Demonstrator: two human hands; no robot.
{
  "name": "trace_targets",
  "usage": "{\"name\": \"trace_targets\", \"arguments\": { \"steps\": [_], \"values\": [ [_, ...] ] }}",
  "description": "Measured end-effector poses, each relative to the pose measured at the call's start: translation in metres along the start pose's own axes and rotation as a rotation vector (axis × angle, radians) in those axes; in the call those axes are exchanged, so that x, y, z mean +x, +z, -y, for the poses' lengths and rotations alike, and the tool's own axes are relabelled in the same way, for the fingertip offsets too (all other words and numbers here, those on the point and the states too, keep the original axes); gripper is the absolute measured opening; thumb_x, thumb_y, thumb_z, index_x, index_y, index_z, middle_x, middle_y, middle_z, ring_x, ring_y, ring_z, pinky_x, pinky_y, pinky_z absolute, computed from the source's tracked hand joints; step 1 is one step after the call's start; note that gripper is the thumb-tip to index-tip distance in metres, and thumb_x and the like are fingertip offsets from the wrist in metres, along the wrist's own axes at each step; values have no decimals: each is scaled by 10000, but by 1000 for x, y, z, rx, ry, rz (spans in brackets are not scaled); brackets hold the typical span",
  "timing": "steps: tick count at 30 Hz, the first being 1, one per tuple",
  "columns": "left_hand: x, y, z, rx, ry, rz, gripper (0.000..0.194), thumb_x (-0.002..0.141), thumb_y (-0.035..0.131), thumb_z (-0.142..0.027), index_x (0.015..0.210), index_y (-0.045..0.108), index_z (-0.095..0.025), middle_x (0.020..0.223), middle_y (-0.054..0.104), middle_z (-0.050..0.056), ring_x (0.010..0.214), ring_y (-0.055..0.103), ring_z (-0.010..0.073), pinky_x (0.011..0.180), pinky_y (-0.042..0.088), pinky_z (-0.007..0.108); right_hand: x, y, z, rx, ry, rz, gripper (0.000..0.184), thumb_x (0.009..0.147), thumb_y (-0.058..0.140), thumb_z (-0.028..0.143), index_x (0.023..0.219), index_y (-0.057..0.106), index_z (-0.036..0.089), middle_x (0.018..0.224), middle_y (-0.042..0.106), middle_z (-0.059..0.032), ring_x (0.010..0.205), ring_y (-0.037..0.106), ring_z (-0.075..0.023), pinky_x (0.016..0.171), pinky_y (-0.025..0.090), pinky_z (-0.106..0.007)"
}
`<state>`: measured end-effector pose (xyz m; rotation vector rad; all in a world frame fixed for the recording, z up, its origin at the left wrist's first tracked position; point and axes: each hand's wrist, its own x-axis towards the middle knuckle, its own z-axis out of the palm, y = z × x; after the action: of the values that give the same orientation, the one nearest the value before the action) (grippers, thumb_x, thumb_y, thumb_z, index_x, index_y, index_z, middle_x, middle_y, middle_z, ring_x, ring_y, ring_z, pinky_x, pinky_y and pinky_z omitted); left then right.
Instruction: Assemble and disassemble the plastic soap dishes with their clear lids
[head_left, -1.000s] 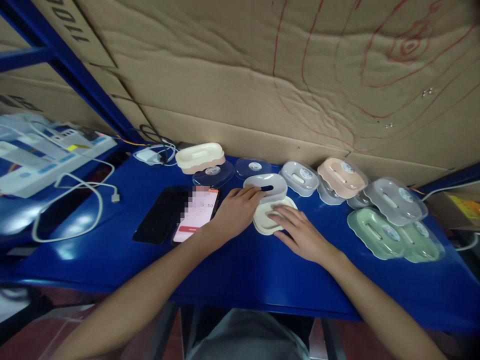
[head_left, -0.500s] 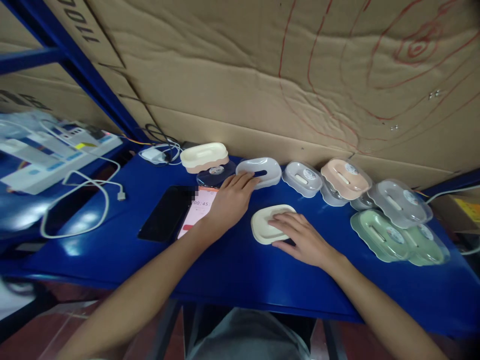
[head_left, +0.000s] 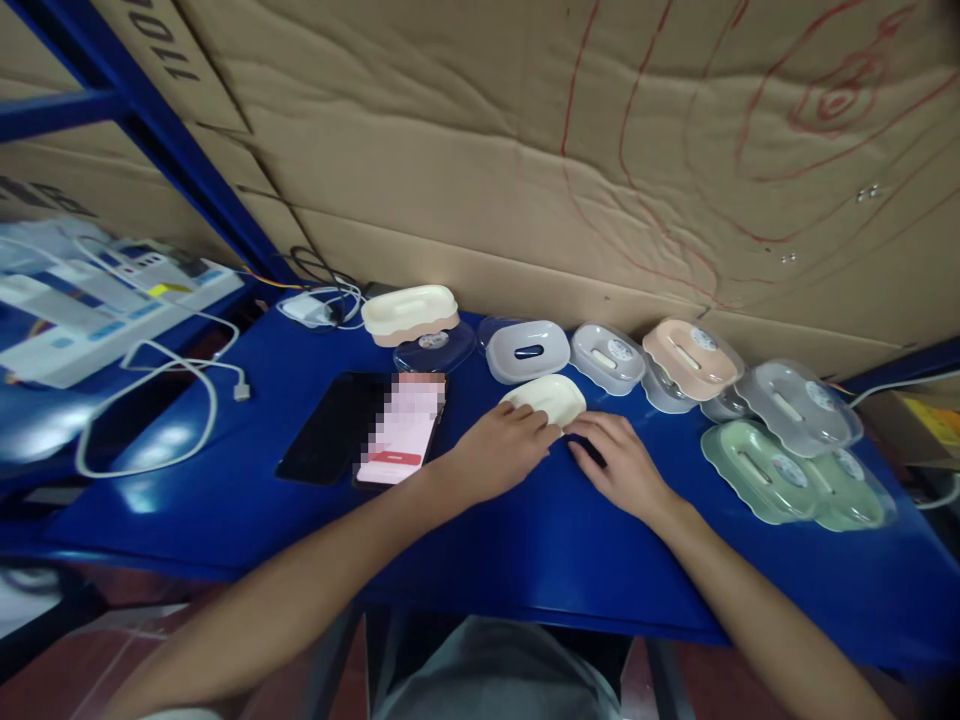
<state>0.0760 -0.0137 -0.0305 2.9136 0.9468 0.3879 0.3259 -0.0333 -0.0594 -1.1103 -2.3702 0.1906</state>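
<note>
A shallow cream oval dish [head_left: 551, 397] is on the blue table before me, its near rim partly covered by my hands. My left hand [head_left: 508, 455] has its fingers curled over the dish's near left edge; its thumb is hidden. On the other side, my right hand [head_left: 619, 465] touches the right rim with its fingertips, thumb held apart from the fingers. Just behind the cream dish lies a pale grey oval tray [head_left: 499, 358] with a slot in its middle, overlapping a dark clear-plastic lid [head_left: 491, 329]. Neither hand touches that tray.
Left of my hands lie a lit phone [head_left: 405, 430] and a black phone [head_left: 326, 430]. A cream-and-pink dish [head_left: 411, 315] stands behind them. Rightward are a grey lidded box [head_left: 606, 360], a pink one [head_left: 690, 357] and green ones [head_left: 765, 470]. Cardboard [head_left: 450, 150] backs the table.
My left hand has left the grey tray and come right and nearer, onto the cream dish. That dish has shifted back, and the grey tray has moved slightly right, uncovering the dark lid.
</note>
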Motion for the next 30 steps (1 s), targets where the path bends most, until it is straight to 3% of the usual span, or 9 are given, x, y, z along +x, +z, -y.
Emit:
{"name": "trace_targets", "arguments": {
  "steps": [2,6,11,15,20,25,30],
  "values": [
    [0,2,5,63,-27,11,186,1032,610,-151,1200,690,-155,1087,748,110,1030,726,291,929,532,444,1,-2,-2,-49,18,-23,248,1085,551,287,1306,660,264,1316,710,-105,1227,672,-286,1026,523,-479],
    [-5,-9,23,110,-87,-17,260,986,535,-13,1128,687,-171,1074,739,99,1019,703,279,889,512,410,1,-8,-9,-175,80,-131,325,1074,562,314,1390,620,267,1452,620,-142,1352,594,-340,1095,470,-538],
    [-10,-27,31,85,-11,-77,312,990,507,4,1137,690,-202,1145,725,73,1085,670,259,984,479,400,-1,-14,-21,-345,283,-186,438,1072,541,410,1472,550,232,1597,482,-205,1447,494,-422,1116,422,-628],
    [-11,-30,43,122,-92,-230,262,1035,493,-57,1113,700,-196,1117,731,83,1056,669,270,968,478,427,-4,-13,-31,-419,399,-124,560,1068,497,460,1565,444,209,1654,426,-222,1481,455,-427,1163,364,-671],
    [-12,-23,69,155,-309,-439,239,1075,482,-140,1085,716,-187,1098,754,106,1049,673,299,975,490,463,-4,-15,-31,-406,436,-125,564,1065,484,512,1542,474,211,1526,545,-213,1327,564,-409,1070,440,-606],
    [-11,-14,79,169,-394,-417,236,1062,502,-151,1048,735,-186,1068,768,108,1040,687,314,1021,469,508,-2,-16,-22,-412,399,-201,597,1027,568,640,1440,571,210,1390,589,-216,1303,561,-439,1023,459,-603],
    [-9,-11,80,179,-414,-387,262,1075,482,-187,1043,741,-181,1064,773,113,1039,694,324,1017,464,522,-2,-14,-19,-340,319,-225,465,1034,589,621,1224,633,199,1320,625,-194,1290,601,-398,1023,477,-565]
  ]
}}
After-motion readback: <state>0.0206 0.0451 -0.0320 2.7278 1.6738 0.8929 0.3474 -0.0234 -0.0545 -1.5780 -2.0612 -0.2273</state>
